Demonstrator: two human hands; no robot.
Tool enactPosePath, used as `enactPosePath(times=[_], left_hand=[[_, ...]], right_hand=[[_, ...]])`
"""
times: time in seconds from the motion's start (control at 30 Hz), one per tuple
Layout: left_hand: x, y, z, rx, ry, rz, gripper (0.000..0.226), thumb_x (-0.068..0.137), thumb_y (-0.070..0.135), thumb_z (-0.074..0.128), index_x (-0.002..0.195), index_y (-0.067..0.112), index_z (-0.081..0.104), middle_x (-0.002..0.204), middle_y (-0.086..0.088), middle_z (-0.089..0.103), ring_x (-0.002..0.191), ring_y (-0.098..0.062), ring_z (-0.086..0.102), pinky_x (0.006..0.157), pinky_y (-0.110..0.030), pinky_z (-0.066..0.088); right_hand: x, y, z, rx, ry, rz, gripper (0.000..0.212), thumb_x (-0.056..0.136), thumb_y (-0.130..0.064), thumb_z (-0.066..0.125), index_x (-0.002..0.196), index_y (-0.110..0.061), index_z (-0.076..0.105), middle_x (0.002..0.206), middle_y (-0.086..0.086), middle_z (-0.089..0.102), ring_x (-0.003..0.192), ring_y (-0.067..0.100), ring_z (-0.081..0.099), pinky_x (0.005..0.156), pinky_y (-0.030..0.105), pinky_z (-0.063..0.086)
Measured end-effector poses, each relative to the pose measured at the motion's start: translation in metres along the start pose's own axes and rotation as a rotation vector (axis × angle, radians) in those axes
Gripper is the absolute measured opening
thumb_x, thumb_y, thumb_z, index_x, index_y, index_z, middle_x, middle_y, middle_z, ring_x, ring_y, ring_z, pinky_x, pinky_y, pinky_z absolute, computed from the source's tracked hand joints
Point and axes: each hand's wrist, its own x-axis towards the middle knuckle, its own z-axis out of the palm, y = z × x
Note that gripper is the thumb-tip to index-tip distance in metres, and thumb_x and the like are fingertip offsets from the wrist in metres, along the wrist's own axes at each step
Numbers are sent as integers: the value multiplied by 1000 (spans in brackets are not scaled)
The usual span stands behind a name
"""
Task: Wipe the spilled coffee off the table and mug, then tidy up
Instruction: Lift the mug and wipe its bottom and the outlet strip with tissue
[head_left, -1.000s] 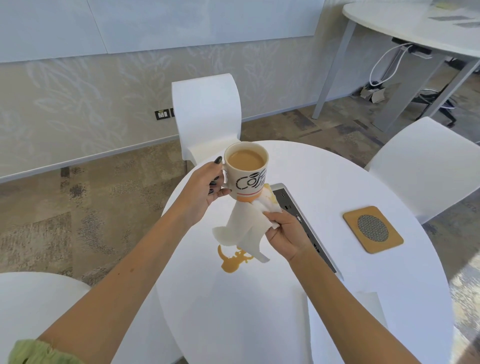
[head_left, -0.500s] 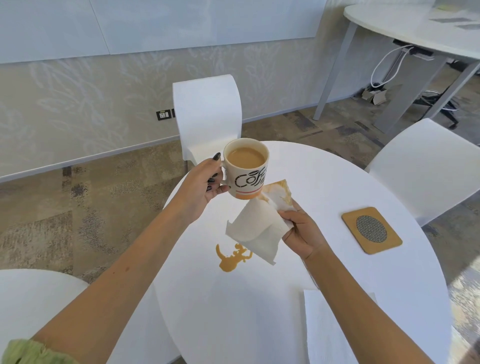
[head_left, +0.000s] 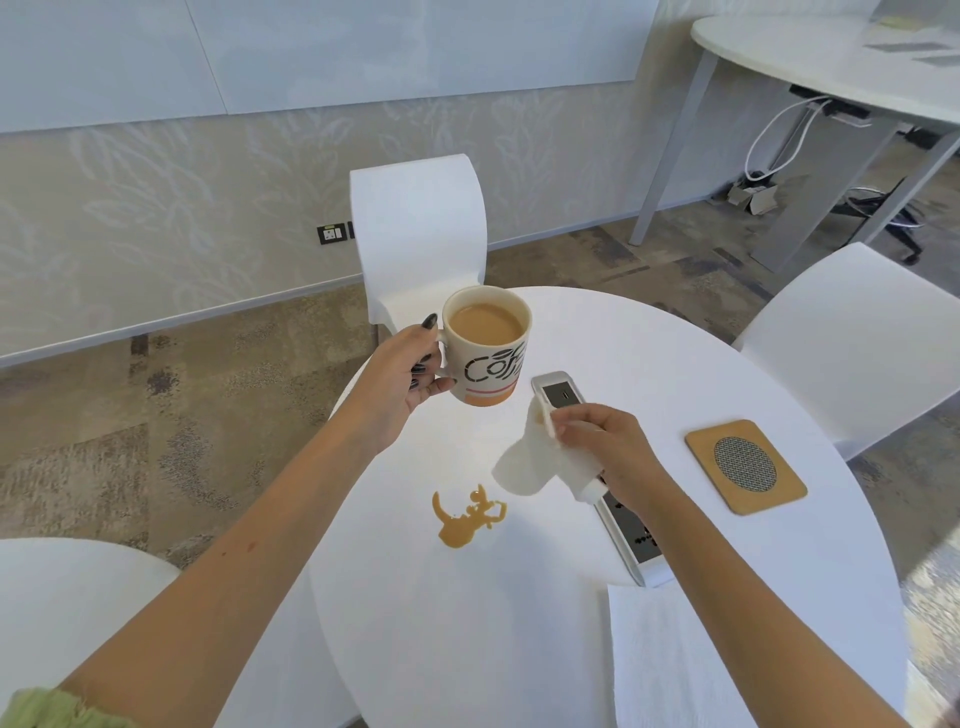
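White round bench (head_left: 649, 364) is filling the view. Left hand (head_left: 400, 374) is gripping one full coffee mug (head_left: 485, 345) by its handle, raised above the bench — right hand (head_left: 608, 447) is clutching one crumpled tissue (head_left: 530, 462), hanging just above one brown spill (head_left: 465, 519).

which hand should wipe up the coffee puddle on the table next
Right. The right hand already grips the tissue, hanging just above and beside the coffee spill. The left hand is occupied holding the full mug by its handle, off the table.
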Motion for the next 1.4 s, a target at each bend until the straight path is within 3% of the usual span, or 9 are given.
enactPosePath(times=[0.17, 0.33, 0.43, 0.63, 0.73, 0.9, 1.1, 1.27, 1.4], left_hand=[[0, -3, 2, -1, -9, 1, 28, 88, 32, 55, 65, 21, 44, 51, 10, 34, 43, -9, 26, 62, -25, 54], [-2, -5, 4, -11, -21, -1, 26, 89, 29, 53, 65, 21, 47, 51, 10, 36, 44, -8, 28, 62, -25, 54], [-3, -6, 5, -13, -26, -5, 25, 92, 27, 51, 69, 18, 46, 52, 10, 37, 43, -8, 28, 62, -24, 54], [-5, -6, 7, -38, -46, -15, 31, 93, 28, 52, 62, 22, 50, 53, 10, 37, 43, -7, 27, 61, -25, 53], [-6, -7, 9, -37, -42, -22, 32, 92, 27, 51, 61, 24, 50, 52, 11, 37, 42, -7, 27, 61, -26, 53], [-6, -7, 13, -12, -6, -27, 28, 97, 25, 48, 70, 17, 44, 50, 11, 38, 42, -7, 29, 62, -24, 54], [-1, -4, 22, -10, 68, -24, 34, 98, 23, 46, 66, 17, 39, 55, 4, 31, 39, -7, 28, 64, -27, 54], [0, -2, 24, -41, 52, 7, 35, 99, 25, 45, 65, 18, 39, 54, 6, 31, 38, -7, 29, 71, -31, 55], [1, -4, 24, -23, 56, 7, 36, 99, 25, 46, 64, 18, 39, 53, 7, 32, 39, -7, 31, 70, -30, 54]], right_hand=[[3, -10, 14, -343, 152, -69, 43, 67, -3, 76, 99, -18, 52, 88, 0, 55, 75, 16, 53, 64, 28, 46], [8, -21, 26, -434, 114, -46, 24, 68, -6, 76, 86, -5, 60, 78, 3, 56, 70, 18, 51, 62, 28, 40], [11, -21, 31, -286, 66, 25, 19, 74, -7, 71, 85, 6, 64, 75, 8, 55, 70, 21, 50, 64, 28, 38], [22, -19, 36, 132, 47, 93, 11, 87, 2, 53, 93, 3, 63, 87, 9, 60, 88, 24, 56, 80, 35, 46], [26, -19, 38, 258, -50, 67, 23, 88, 10, 45, 85, -5, 63, 77, 1, 65, 81, 20, 61, 76, 31, 50], [27, -14, 39, 488, -218, 74, 36, 92, 6, 40, 89, -9, 74, 94, 10, 74, 90, 23, 70, 79, 34, 58], [20, -10, 40, 571, -242, 7, 50, 94, 3, 36, 73, -19, 76, 85, 2, 74, 87, 18, 70, 75, 31, 57], [8, -5, 37, 592, -171, 29, 28, 93, 4, 41, 104, -6, 65, 100, 13, 70, 95, 27, 66, 86, 40, 54], [0, 0, 39, 600, -139, 87, 31, 93, 4, 41, 122, 4, 54, 110, 20, 63, 104, 34, 59, 90, 42, 51]])
